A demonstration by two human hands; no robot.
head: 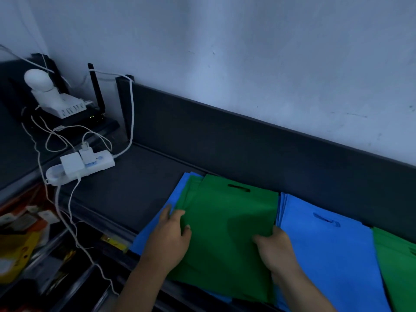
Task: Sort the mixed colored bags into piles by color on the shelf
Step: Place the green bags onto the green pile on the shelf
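Observation:
A green bag (227,224) with a cut-out handle lies on top of a mixed pile on the dark shelf (126,190). Blue bags (157,221) stick out beneath its left side. My left hand (171,237) grips the green bag's left edge, thumb on top and fingers under. My right hand (276,248) pinches its right edge. To the right lies a stack of blue bags (326,244). Farther right, another green bag (398,260) runs off the frame.
A white power strip (81,165) with chargers and trailing white cables sits on the shelf's left end. Behind it stand a router with a black antenna (95,93) and a white camera (42,84). Packaged goods (20,233) fill lower shelves at left. A dark back panel (247,143) borders the wall.

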